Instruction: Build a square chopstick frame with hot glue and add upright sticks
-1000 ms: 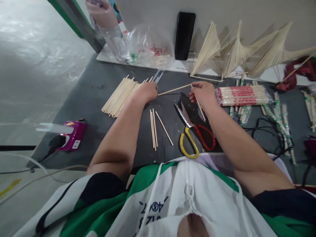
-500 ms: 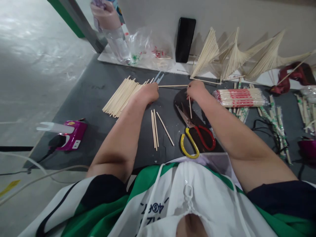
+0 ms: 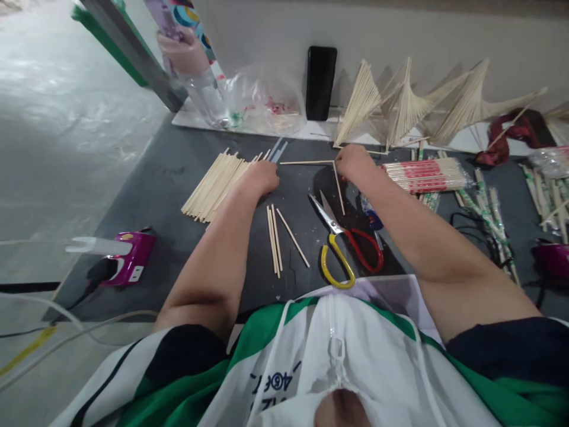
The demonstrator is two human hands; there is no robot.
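Observation:
My right hand [image 3: 353, 163] pinches the corner where two thin wooden sticks meet. One wooden stick [image 3: 306, 162] runs left from my fingers, and the other wooden stick [image 3: 339, 188] slants down toward me. My left hand [image 3: 265, 178] is beside the right side of a pile of wooden sticks [image 3: 211, 185], apart from the left end of the pinched stick. Its fingers are curled under and mostly hidden. Scissors [image 3: 340, 231] with one yellow and one red handle lie open below my right hand. Several loose sticks [image 3: 274, 240] lie between my forearms.
Twisted stick structures [image 3: 406, 112] stand along the back, beside an upright black phone [image 3: 320, 83]. A packet of sticks [image 3: 424, 175] lies right of my right hand. A bottle [image 3: 195, 77] and plastic bag [image 3: 267, 104] stand back left; a magenta power adapter [image 3: 136, 252] lies at left.
My left hand has come away from the end of the horizontal stick, slightly left and nearer. My right hand still holds the corner. The view has shifted a little.

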